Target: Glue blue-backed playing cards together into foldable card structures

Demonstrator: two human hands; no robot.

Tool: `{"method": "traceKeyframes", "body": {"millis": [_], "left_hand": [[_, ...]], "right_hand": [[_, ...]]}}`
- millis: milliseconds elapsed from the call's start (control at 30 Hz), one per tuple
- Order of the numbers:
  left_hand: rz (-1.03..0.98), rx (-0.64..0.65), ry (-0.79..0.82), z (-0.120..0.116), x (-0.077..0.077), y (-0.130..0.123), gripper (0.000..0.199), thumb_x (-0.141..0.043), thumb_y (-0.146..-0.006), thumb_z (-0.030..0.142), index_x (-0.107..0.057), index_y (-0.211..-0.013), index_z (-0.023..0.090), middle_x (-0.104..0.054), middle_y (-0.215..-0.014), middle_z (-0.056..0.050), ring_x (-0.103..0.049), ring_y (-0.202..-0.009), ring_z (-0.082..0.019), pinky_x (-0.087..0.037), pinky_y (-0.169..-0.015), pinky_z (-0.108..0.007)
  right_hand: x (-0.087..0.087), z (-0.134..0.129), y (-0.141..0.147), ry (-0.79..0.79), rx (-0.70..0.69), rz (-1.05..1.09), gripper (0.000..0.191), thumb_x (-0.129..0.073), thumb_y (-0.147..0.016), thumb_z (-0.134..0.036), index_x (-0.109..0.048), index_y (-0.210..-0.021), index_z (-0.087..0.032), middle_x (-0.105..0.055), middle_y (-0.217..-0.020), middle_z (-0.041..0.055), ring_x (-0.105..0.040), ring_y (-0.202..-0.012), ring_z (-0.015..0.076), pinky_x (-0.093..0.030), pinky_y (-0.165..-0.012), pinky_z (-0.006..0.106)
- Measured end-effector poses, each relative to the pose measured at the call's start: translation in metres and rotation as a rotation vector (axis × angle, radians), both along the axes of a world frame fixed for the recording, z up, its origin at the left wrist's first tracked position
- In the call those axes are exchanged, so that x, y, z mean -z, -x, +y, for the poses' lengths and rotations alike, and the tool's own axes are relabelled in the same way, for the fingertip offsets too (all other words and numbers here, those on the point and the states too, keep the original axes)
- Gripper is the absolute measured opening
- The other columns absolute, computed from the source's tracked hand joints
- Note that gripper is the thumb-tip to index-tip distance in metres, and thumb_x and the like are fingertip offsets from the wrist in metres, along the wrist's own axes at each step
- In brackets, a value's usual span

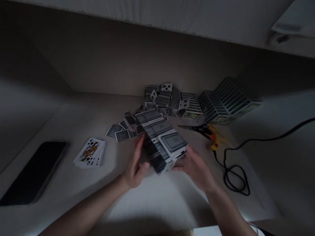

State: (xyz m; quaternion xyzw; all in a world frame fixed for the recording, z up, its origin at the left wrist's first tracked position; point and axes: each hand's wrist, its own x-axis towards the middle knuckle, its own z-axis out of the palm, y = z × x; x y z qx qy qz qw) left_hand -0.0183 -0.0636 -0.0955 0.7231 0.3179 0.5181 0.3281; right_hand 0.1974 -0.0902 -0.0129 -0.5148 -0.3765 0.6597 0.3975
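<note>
Between both hands, tilted above the near middle of the table (pixel 147 203), sits a block of cards (pixel 163 134); the right hand (pixel 197 167) pinches its near right end between thumb and fingers, while the left hand (pixel 135 167) cups its left side, thumb spread from the fingers

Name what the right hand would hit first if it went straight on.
The right hand would most likely meet the block of cards, which its fingertips seem to touch.
</note>
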Motion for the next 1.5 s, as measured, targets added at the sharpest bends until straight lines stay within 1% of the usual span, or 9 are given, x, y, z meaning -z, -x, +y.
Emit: {"method": "traceKeyframes", "body": {"millis": [133,267,400,533,733,900,1033,1200,1500], "left_hand": [[0.109,-0.02,-0.087,0.0,0.002,0.001,0.048,-0.024,-0.096,0.044,-0.047,-0.132,0.022,-0.049,-0.137,-0.01,-0.043,-0.129,-0.03,-0.038,-0.104,-0.051],[0.139,-0.051,-0.129,-0.004,-0.013,0.001,0.048,-0.018,-0.098,0.039,-0.056,-0.12,0.019,-0.058,-0.125,-0.009,-0.051,-0.12,-0.028,-0.043,-0.098,-0.046],[0.277,-0.104,-0.296,-0.013,-0.029,-0.005,0.047,-0.034,-0.093,0.05,-0.058,-0.114,0.016,-0.067,-0.108,-0.011,-0.062,-0.102,-0.025,-0.052,-0.085,-0.039],[0.449,-0.242,-0.291,-0.019,-0.037,-0.016,0.017,-0.048,-0.091,0.026,-0.06,-0.097,0.017,-0.071,-0.089,-0.007,-0.067,-0.086,-0.021,-0.054,-0.077,-0.033],[0.604,-0.215,-0.215,-0.022,-0.053,-0.015,0.013,-0.043,-0.088,0.012,-0.056,-0.09,0.017,-0.069,-0.072,-0.003,-0.066,-0.06,-0.019,-0.051,-0.053,-0.03],[0.747,-0.189,-0.22,-0.027,-0.063,-0.01,0.026,-0.043,-0.074,-0.001,-0.054,-0.087,0.018,-0.068,-0.072,-0.003,-0.065,-0.06,-0.02,-0.051,-0.053,-0.03],[0.817,-0.157,-0.249,-0.027,-0.065,-0.009,0.042,-0.039,-0.066,-0.006,-0.054,-0.098,0.017,-0.067,-0.078,-0.004,-0.065,-0.067,-0.019,-0.053,-0.058,-0.03],[0.8,-0.163,-0.307,-0.026,-0.061,-0.011,0.034,-0.041,-0.075,-0.004,-0.056,-0.099,0.015,-0.069,-0.087,-0.007,-0.066,-0.083,-0.02,-0.056,-0.074,-0.032],[0.786,-0.155,-0.448,-0.031,-0.044,-0.018,0.029,-0.036,-0.091,0.009,-0.059,-0.108,0.01,-0.07,-0.103,-0.012,-0.063,-0.102,-0.021,-0.055,-0.085,-0.033]], "right_hand": [[0.001,-0.004,0.019,-0.102,-0.199,-0.168,0.049,-0.047,-0.087,-0.057,-0.063,-0.119,-0.023,-0.064,-0.123,0.0068,-0.057,-0.115,0.0237,-0.043,-0.101,0.042],[0.0,-0.003,0.029,-0.273,-0.084,-0.232,0.048,-0.047,-0.09,-0.049,-0.052,-0.132,-0.027,-0.054,-0.137,0.0036,-0.047,-0.129,0.02,-0.034,-0.11,0.039],[-0.001,-0.002,0.032,-0.389,-0.039,-0.318,0.041,-0.048,-0.092,-0.043,-0.057,-0.129,-0.026,-0.058,-0.132,0.0031,-0.049,-0.127,0.0198,-0.039,-0.107,0.036],[-0.003,-0.001,0.029,-0.365,0.064,-0.385,0.041,-0.055,-0.087,-0.043,-0.062,-0.122,-0.021,-0.063,-0.125,0.0065,-0.059,-0.115,0.0223,-0.05,-0.095,0.035],[-0.02,0.005,0.026,-0.359,0.062,-0.352,0.05,-0.065,-0.079,-0.044,-0.061,-0.123,-0.021,-0.064,-0.124,0.0069,-0.062,-0.11,0.023,-0.05,-0.096,0.036],[-0.026,0.009,0.03,-0.316,-0.041,-0.288,0.046,-0.061,-0.083,-0.044,-0.061,-0.124,-0.024,-0.065,-0.123,0.0042,-0.056,-0.119,0.0239,-0.047,-0.101,0.039],[-0.016,0.01,0.033,-0.327,-0.031,-0.275,0.046,-0.062,-0.083,-0.042,-0.06,-0.125,-0.024,-0.062,-0.127,0.0043,-0.056,-0.12,0.0232,-0.044,-0.104,0.04],[0.0,0.005,0.034,-0.4,-0.008,-0.378,0.047,-0.062,-0.083,-0.039,-0.057,-0.127,-0.025,-0.058,-0.132,0.0052,-0.054,-0.122,0.0233,-0.04,-0.107,0.042],[-0.002,-0.013,0.04,-0.716,0.015,-0.862,0.036,-0.047,-0.09,-0.023,-0.062,-0.122,-0.021,-0.062,-0.126,0.0067,-0.06,-0.115,0.02,-0.05,-0.099,0.034]]}}
